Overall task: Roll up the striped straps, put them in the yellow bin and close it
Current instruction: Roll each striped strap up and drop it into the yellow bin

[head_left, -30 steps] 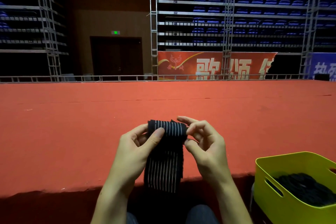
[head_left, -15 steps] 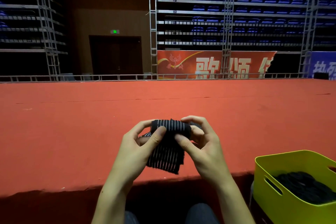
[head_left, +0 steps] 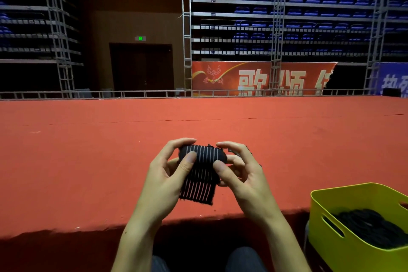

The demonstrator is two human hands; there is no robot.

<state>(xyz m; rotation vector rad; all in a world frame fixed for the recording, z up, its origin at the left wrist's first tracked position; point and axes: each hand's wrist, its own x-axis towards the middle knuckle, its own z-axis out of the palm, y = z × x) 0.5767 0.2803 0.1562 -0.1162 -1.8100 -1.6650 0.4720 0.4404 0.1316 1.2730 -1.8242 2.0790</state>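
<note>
- I see the left hand (head_left: pixel 167 174) curled round the left end of the striped strap (head_left: pixel 202 170), its thumb pressed on the front of the roll and its fingers bent over the top.
- The right hand (head_left: pixel 240 174) grips the right end the same way, thumb on the front, fingers wrapped over and behind.
- The strap is black with pale lengthwise stripes. Its upper part is wound into a thick roll between my two hands; a short flat tail hangs loose below the roll.
- Both hands hold the strap up in the air, above the near edge of the red stage (head_left: pixel 88 161), about midway along what I can see of that edge.
- The yellow bin (head_left: pixel 320 234) stands off the stage at the lower right, below the near edge and well apart from the hands. It is uncovered, with a slot handle in its side wall.
- Inside the bin lie dark rolled straps (head_left: pixel 371 227); I cannot tell how many.
- Beyond the far edge I see a metal railing (head_left: pixel 132 94), a red banner (head_left: pixel 254 77) and tiers of blue seats (head_left: pixel 309 4).
</note>
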